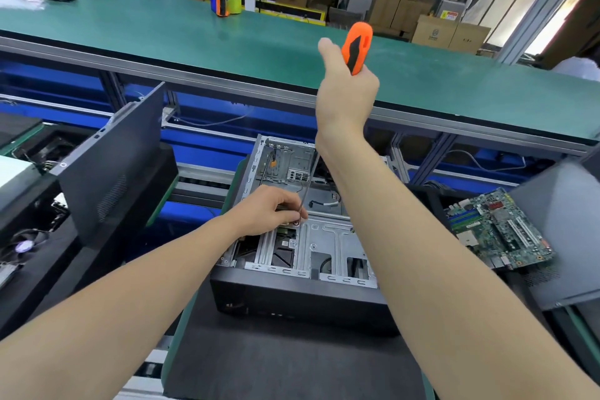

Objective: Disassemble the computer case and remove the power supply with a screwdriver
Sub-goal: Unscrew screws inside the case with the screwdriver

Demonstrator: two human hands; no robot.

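Steel computer case [292,299]: rigid, heavy, I'd hold its rails | right hand [347,94] wrapped round screwdriver [357,42] handle | left hand [268,211] fingertips apparently pinching its shaft.

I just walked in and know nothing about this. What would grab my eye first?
The bright orange screwdriver, gripped high by the right hand at centre, its long shaft reaching down into the open computer case below. There the left hand pinches the shaft near its tip. A green circuit board lies bare to the right of the case.
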